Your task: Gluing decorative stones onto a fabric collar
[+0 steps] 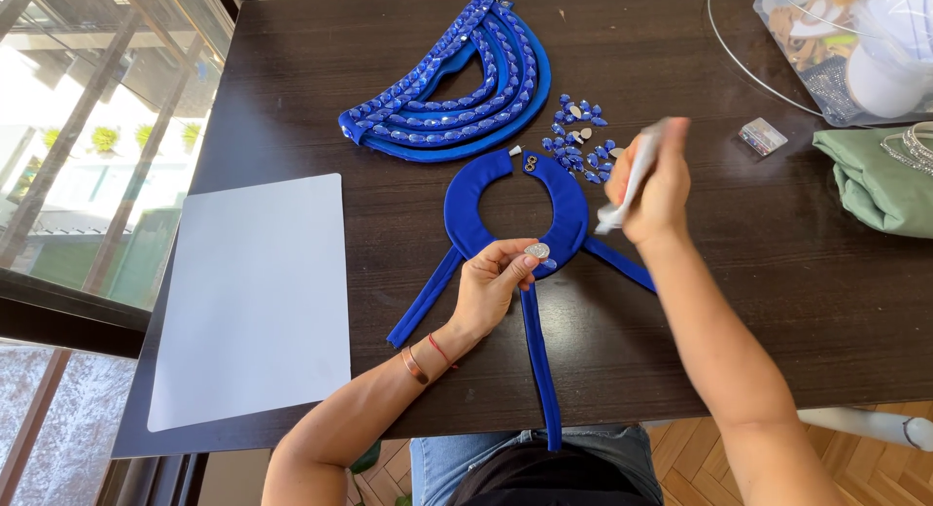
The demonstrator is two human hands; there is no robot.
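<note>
A small silvery teardrop stone (536, 250) is being pinched between the thumb and fingertips of the left hand (494, 284), the fingers being curled closed around it just over the lower edge of a blue fabric collar ring (569, 209). The ring is lying flat on the dark wooden table (739, 302), near the person's edge and about in the middle of the view — its gap is turned away from the person, and three blue straps (537, 355) are being trailed from it toward the near edge, one of them hanging over it.

A white tube (634, 178) is being gripped in the right hand (659, 187), which is closed fully around it and raised above the ring's right side; the tube's lower end is being pointed down and to the left.

Just beyond the ring, a scatter of loose blue stones (578, 137) is lying on the table, and farther back a large blue beaded piece (457, 88) with curved stone-covered bands is resting. A white sheet (255, 297) is lying to the left, well apart from the hands. At the right edge a green folded cloth (875, 180) and a small clear box (762, 136) are being kept — near a clear plastic container (826, 30).
</note>
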